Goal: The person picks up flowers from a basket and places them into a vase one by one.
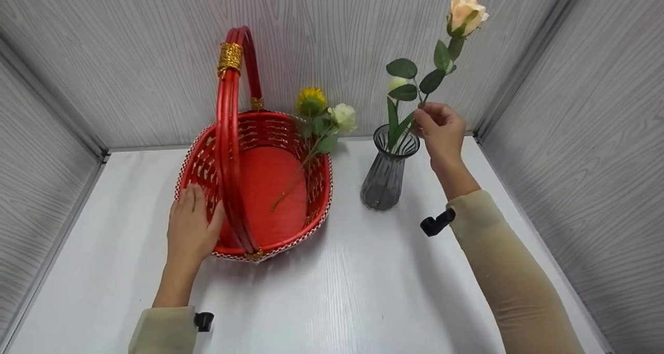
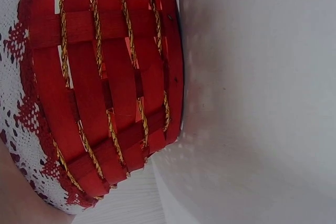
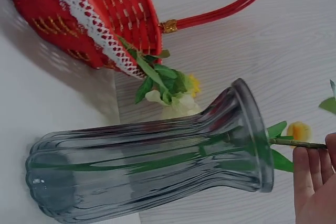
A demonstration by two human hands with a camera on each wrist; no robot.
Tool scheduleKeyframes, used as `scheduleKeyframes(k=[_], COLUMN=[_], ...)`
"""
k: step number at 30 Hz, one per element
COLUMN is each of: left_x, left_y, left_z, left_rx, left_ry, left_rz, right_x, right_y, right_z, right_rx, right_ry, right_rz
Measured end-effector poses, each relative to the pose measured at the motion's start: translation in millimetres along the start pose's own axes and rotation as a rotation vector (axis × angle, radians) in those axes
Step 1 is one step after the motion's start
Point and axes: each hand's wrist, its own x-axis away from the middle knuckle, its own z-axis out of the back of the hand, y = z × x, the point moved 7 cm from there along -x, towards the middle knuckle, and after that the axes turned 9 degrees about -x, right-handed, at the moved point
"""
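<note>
My right hand pinches the green stem of a peach rose between thumb and fingers. From there the stem runs down to the mouth of a grey ribbed glass vase, which stands upright on the table. A pale tulip with long green leaves stands in the vase; its bloom looks yellow-orange in the right wrist view. On the left rim of a red woven basket rests my left hand, fingers extended over the edge. The left wrist view shows mostly the basket's outer wall, with part of the hand at the lower left.
A yellow flower and a white rose lean out over the basket's back right rim, stems inside. The basket's tall red handle arches above it. Grey wood-grain panels enclose the white table at the back and sides.
</note>
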Motion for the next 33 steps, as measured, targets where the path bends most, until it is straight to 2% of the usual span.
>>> scheduleKeyframes(k=[5, 11, 15, 22, 27, 33], left_x=[-0.6, -1.3, -1.6, -0.1, 0.5, -0.2], left_y=[2.0, 2.6, 2.4, -0.3, -0.2, 1.6], left_z=[1.1, 1.1, 0.6, -0.5, -0.6, 0.2], left_rx=[-0.004, -0.007, -0.016, -0.017, -0.016, -0.014], left_ry=[0.009, 0.014, 0.016, -0.005, 0.005, -0.01], left_rz=[-0.006, -0.005, -0.004, 0.008, 0.004, 0.005], right_x=[2, 8, 12, 13, 14, 16], right_y=[4, 8, 9, 13, 13, 11], right_z=[-6, -16, -20, -27, -32, -34], right_rx=[0.061, 0.23, 0.293, 0.356, 0.485, 0.602], right_ry=[-0.077, -0.18, -0.223, -0.28, -0.32, -0.346], right_rz=[0.063, 0.158, 0.196, 0.16, 0.141, 0.178])
